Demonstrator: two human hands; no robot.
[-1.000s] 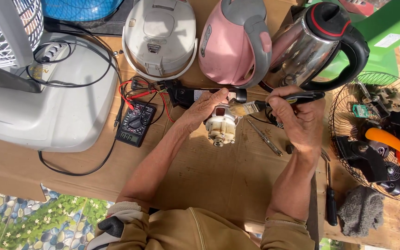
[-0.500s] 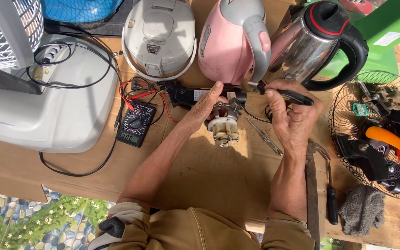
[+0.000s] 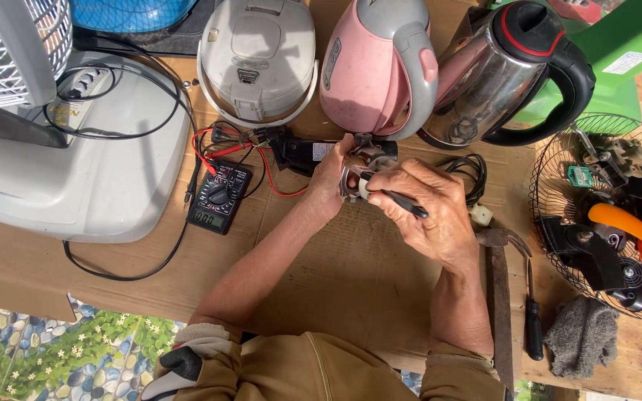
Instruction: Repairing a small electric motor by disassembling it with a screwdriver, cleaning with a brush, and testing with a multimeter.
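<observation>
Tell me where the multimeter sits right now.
In the head view, the black multimeter lies on the cardboard left of the left hand, below the white rice cooker and beside the grey fan base.

Bright daylight, hard sun patch top right on green surface (image 3: pixel 633 44); glare on steel kettle (image 3: pixel 484 82); sharp focus, slight wide-angle edge bending.

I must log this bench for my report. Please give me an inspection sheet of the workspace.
Surface: brown cardboard sheet on the table.
Job's things: small motor in left hand; right hand holds a thin black tool.
Clutter: multimeter, rice cooker, pink kettle, steel kettle, hammer, grey rag.
Grippers: both hands closed on their items.
Cables: red leads, black cord.
Surroundings: fan guard, pebble floor.
</observation>
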